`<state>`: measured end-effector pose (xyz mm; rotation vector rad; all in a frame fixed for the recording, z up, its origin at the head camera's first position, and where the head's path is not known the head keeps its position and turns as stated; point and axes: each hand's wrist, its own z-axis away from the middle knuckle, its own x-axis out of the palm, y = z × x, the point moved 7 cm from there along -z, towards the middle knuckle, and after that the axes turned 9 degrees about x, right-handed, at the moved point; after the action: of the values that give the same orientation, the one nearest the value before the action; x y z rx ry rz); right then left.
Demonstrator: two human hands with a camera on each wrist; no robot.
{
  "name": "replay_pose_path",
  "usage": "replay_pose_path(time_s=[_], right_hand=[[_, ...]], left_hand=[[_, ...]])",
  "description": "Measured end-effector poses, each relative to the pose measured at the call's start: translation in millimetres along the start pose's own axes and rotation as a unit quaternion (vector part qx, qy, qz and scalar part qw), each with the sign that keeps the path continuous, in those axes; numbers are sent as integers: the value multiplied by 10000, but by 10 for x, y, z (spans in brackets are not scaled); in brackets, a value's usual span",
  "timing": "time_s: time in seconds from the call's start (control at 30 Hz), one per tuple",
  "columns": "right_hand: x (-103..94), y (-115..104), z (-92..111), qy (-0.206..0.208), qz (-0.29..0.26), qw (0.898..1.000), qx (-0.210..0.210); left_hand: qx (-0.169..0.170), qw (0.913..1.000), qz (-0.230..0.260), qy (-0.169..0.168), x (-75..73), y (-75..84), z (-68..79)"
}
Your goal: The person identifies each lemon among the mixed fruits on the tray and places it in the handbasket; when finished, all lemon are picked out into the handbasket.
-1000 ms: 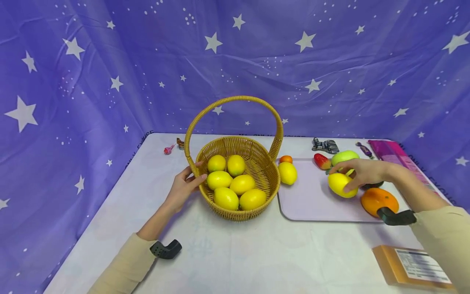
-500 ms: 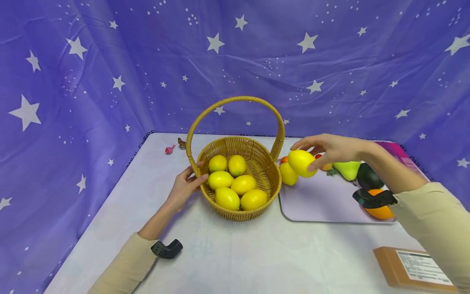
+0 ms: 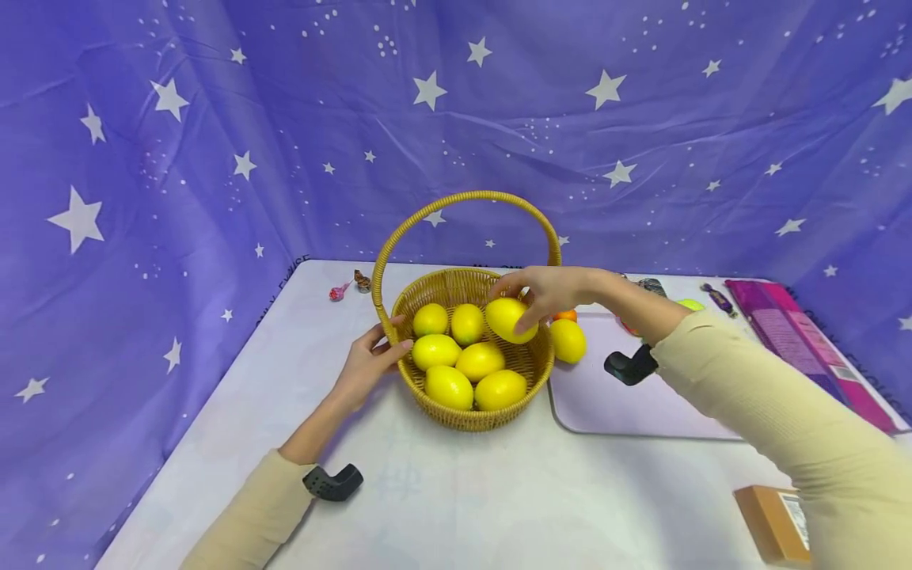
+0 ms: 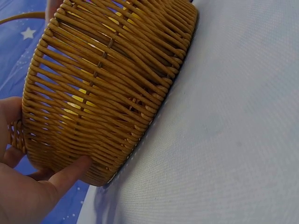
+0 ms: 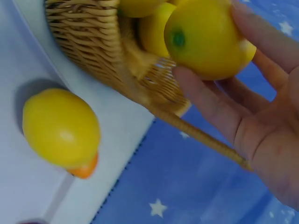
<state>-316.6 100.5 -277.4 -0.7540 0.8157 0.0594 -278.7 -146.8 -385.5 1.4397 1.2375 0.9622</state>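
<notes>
A woven wicker basket [image 3: 466,419] with a tall arched handle stands mid-table, several lemons [image 3: 480,362] lying in it. At its left side, by the handle's foot, my left hand [image 3: 363,368] grips the rim; in the left wrist view one finger [image 4: 72,172] lies along the outer weave. My right hand [image 3: 552,294] holds another lemon [image 3: 507,317] between thumb and fingers over the right part of the basket. The right wrist view shows this lemon [image 5: 205,39] with its green end toward the camera, above the basket wall [image 5: 84,37].
Right of the basket lies a pale tray [image 3: 606,396] with a lemon [image 3: 568,342] and a small orange fruit [image 3: 566,315] at its left edge. My right arm hides other fruit. A pink packet [image 3: 805,340], wrapped candies [image 3: 718,299] and a cardboard box [image 3: 769,526] lie around it.
My right hand has carried the lemon leftward from the tray to over the basket. My left hand keeps its grip on the rim. The view has shifted slightly.
</notes>
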Motion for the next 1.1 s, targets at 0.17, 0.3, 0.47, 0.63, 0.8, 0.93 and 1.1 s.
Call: replay_pose_path(time_s=[0.17, 0.3, 0.47, 0.63, 0.8, 0.93, 1.1], right_hand=[[91, 105, -255, 47, 64, 9989, 453], [134, 178, -396, 180, 66, 9963, 843], [188, 241, -512, 296, -17, 9933, 1120], [239, 284, -590, 380, -111, 9925, 1157], [255, 290, -584, 283, -63, 9920, 1230], [194, 250, -468, 281, -379, 9927, 1107], [66, 205, -178, 264, -1091, 9912, 696]], left_hand=[[-19, 10000, 42, -7, 12, -8, 0], [-38, 10000, 72, -9, 16, -18, -2], [-38, 9999, 101, -11, 20, -15, -4], [-57, 10000, 42, 40, 8, -10, -1], [-69, 9999, 64, 56, 11, -22, -3], [-63, 9999, 87, 29, 16, -26, -4], [-37, 10000, 39, 7, 9, -21, -8]])
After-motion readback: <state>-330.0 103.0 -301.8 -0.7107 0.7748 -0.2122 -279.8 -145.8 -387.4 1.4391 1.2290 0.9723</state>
